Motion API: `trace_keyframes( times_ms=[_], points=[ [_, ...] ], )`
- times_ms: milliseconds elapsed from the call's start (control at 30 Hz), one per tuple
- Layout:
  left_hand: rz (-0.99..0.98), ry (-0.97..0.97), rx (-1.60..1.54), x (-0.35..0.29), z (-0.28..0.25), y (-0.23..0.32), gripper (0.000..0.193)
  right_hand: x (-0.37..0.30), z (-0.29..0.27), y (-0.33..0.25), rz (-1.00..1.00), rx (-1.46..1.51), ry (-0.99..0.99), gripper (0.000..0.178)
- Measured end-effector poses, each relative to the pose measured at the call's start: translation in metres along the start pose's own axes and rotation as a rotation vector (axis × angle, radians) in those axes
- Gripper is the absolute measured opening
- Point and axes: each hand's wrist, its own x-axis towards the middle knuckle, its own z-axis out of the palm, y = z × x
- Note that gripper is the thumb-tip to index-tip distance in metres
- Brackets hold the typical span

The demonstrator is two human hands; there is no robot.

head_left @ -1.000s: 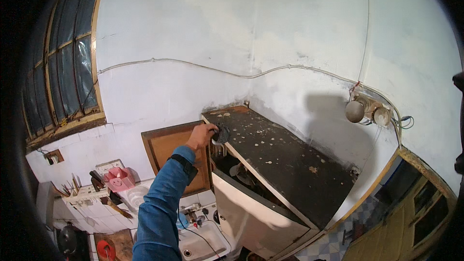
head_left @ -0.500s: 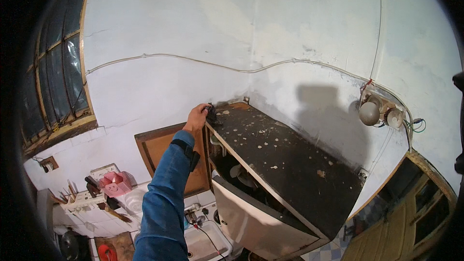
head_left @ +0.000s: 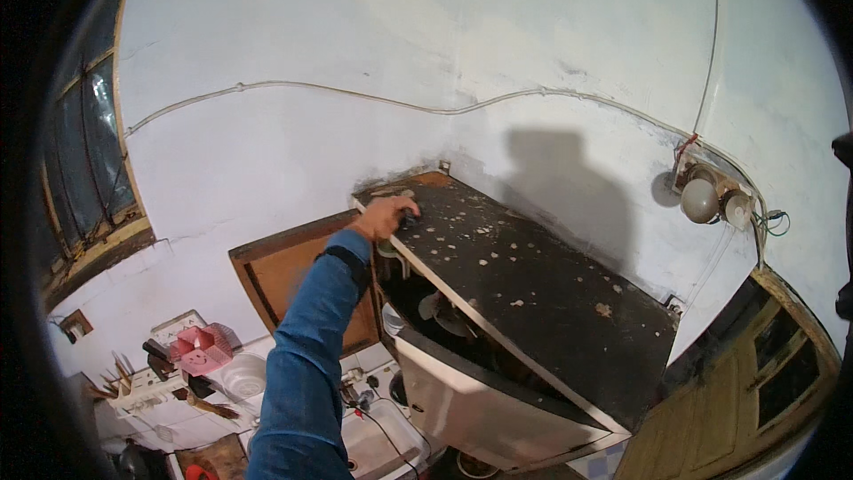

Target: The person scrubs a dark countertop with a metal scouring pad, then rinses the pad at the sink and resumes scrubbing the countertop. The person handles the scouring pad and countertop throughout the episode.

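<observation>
Dark wad [head_left: 409,217], mostly hidden, lies at the near left edge of the black cabinet top [head_left: 551,302], grasped under the curled fingers of our left hand [head_left: 382,215]. Should that grip slacken so close to the edge, we could lose it into the open cabinet behind the white front panel [head_left: 506,413], or into the sink [head_left: 395,427] below.

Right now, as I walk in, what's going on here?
Someone in a blue sleeve has their left hand at the left end of a cabinet's dark, speckled top; what it may hold is hard to make out. Below, a pale cabinet door stands partly open. The right hand is out of view.
</observation>
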Motion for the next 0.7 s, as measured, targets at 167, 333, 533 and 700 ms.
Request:
trace_keyframes(
  times_ms=[167, 333, 533, 700],
  points=[
    [0.117, -0.247, -0.308, -0.020, 0.017, 0.096, 0.048, -0.003, 0.020, -0.002, -0.005, 0.014, -0.021, 0.039],
    [0.459, -0.381, -0.261, -0.057, 0.035, 0.241, 0.035, -0.010, 0.040, -0.003, -0.016, 0.030, -0.050, 0.039],
    [0.640, -0.612, -0.493, -0.113, -0.005, 0.333, 0.036, -0.020, 0.059, 0.010, 0.003, 0.072, -0.075, 0.038],
    [0.499, -0.525, -0.867, -0.219, 0.005, 0.330, 0.042, -0.031, 0.068, 0.048, 0.073, 0.127, -0.094, 0.038]
  ],
)
